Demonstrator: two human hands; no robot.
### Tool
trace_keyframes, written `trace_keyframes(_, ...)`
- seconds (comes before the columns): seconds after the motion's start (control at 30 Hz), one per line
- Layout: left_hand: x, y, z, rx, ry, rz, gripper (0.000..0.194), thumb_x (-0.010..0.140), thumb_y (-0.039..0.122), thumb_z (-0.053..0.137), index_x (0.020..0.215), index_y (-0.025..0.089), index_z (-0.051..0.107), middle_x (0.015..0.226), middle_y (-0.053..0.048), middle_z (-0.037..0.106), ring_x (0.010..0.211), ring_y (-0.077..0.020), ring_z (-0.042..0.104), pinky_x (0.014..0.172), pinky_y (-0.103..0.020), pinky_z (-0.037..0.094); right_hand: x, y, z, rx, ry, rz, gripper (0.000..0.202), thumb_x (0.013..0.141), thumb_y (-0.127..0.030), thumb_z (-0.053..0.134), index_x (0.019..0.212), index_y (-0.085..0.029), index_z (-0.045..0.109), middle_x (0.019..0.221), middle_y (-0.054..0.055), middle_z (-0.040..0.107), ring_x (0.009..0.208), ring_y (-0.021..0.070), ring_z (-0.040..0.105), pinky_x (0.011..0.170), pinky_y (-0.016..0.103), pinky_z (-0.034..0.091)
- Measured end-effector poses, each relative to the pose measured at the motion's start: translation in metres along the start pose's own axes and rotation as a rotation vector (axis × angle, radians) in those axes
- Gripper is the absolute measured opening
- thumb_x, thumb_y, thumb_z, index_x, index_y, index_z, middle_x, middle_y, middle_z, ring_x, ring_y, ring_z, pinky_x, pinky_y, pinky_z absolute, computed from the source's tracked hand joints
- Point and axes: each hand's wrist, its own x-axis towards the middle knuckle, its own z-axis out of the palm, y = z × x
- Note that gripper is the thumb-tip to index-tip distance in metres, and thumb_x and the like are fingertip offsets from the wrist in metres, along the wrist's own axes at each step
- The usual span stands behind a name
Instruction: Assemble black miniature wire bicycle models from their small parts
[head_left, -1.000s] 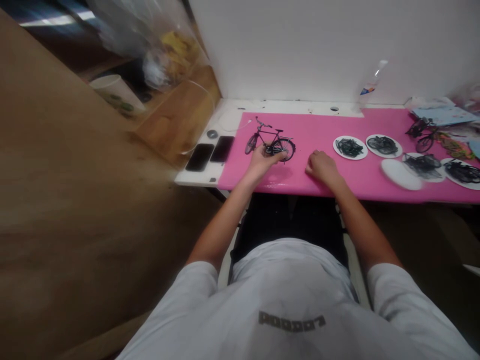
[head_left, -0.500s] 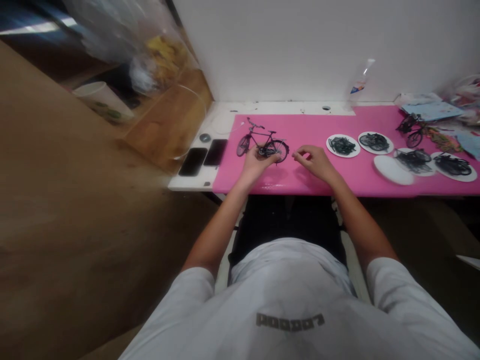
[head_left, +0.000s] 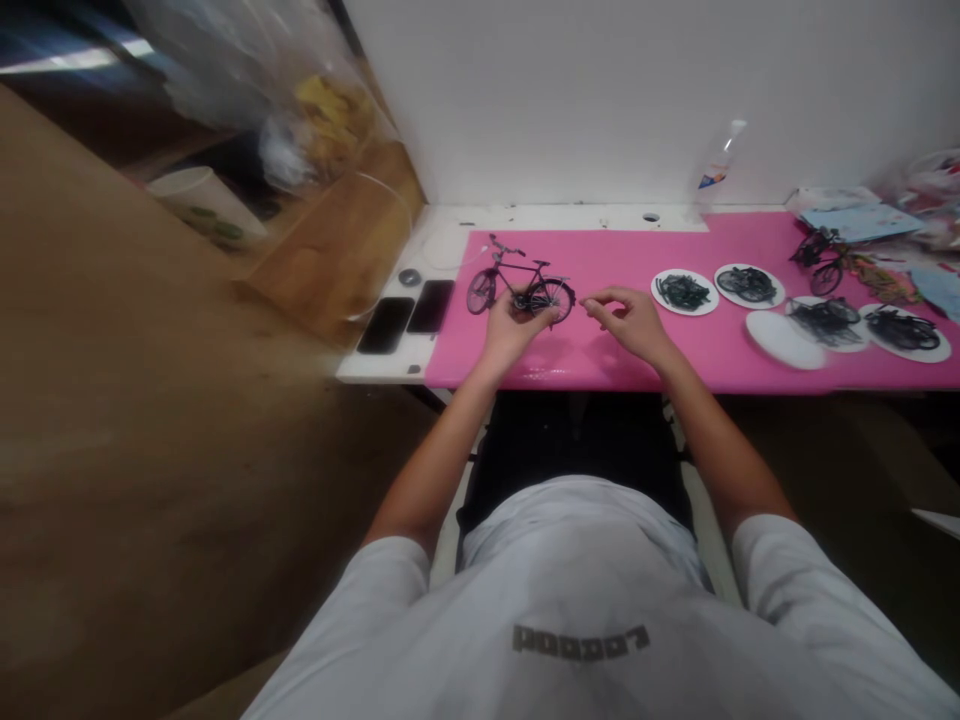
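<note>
A black miniature bicycle [head_left: 523, 268] stands tilted above the pink tabletop, its handlebar to the far left and its rear wheel on the right. My left hand [head_left: 510, 327] is closed around its lower middle, near the pedals and chain, with the fingers partly behind the frame. Just right of the rear wheel is my right hand [head_left: 628, 322], apart from the bicycle. Its thumb and index finger are brought together in a pinch; anything between the tips is too small to make out.
The pink tabletop [head_left: 540, 375] holds white plates [head_left: 784, 345] of dark bicycle parts on the right. Behind them stands another miniature bicycle [head_left: 827, 275], near packets and plastic bags. Two dark phones [head_left: 386, 325] lie at the left edge. A clear bottle [head_left: 720, 165] stands by the wall.
The bicycle's front end has swung slightly to the left in my left hand. My right hand has shifted a little leftward, staying close to the rear wheel.
</note>
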Motion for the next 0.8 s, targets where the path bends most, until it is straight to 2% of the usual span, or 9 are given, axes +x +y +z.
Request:
trace_keyframes(0.27, 0.003, -0.006, -0.001, -0.006, -0.024, 0.066, 0.060, 0.066, 0.036, 0.103, 0.112, 0.020, 0.068, 0.106, -0.007, 0.081, 0.101, -0.0227, 0.081, 0.100, -0.039, 0.065, -0.001, -0.003, 0.001, -0.054, 0.058, -0.052, 0.037, 0.095, -0.061, 0.079, 0.096, -0.025, 0.085, 0.103, 0.007, 0.085, 0.093, 0.0234, 0.077, 0.073, 0.036, 0.062)
trace_keyframes(0.5, 0.005, -0.011, -0.002, -0.001, -0.019, 0.068, 0.063, 0.068, 0.038, 0.102, 0.117, 0.020, 0.066, 0.107, -0.008, 0.081, 0.103, -0.0247, 0.082, 0.101, -0.043, 0.066, -0.003, -0.006, 0.002, -0.024, 0.042, -0.072, 0.028, 0.094, -0.055, 0.081, 0.093, -0.027, 0.085, 0.099, 0.006, 0.083, 0.089, 0.0220, 0.075, 0.069, 0.035, 0.058)
trace_keyframes(0.8, 0.005, -0.011, -0.002, -0.011, -0.018, 0.063, 0.064, 0.067, 0.037, 0.102, 0.117, 0.020, 0.065, 0.106, -0.007, 0.082, 0.100, -0.0232, 0.082, 0.099, -0.041, 0.066, -0.003, -0.006, 0.003, -0.042, 0.004, -0.080, 0.033, 0.095, -0.060, 0.078, 0.095, -0.028, 0.085, 0.101, 0.006, 0.083, 0.091, 0.0234, 0.075, 0.072, 0.038, 0.060)
